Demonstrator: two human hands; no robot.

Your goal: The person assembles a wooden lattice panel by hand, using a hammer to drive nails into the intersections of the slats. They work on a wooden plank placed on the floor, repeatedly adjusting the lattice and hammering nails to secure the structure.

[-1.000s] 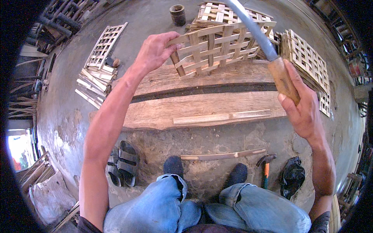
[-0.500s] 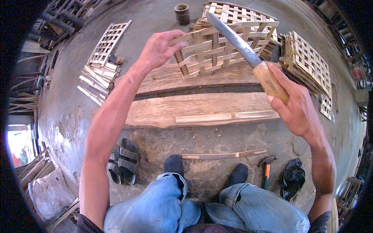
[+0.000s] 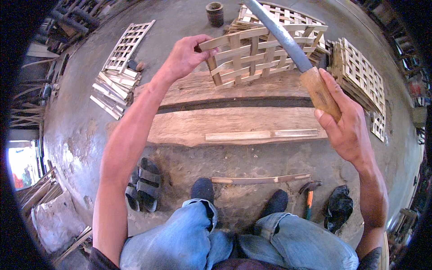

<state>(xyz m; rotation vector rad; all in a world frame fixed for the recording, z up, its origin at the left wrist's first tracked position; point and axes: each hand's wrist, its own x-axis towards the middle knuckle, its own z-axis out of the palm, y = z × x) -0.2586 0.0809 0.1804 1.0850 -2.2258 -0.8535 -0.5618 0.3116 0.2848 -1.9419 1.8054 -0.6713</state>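
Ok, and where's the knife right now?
In the head view, the knife is right of centre, in the right hand, its blade slanting up and left in front of the woven panel that the left hand holds.

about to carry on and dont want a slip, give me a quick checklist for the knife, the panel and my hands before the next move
1. Left hand grips the woven panel near its upper left corner: ok
2. Right hand closed around the wooden handle of the knife: ok
3. Left hand away from the blade: ok, it is at the panel's opposite end
4. Blade not touching the panel: cannot tell, it crosses in front in this view
5. Blade tip in sight: not ok, cut off by the picture's top edge
6. Near board free of loose strips: not ok
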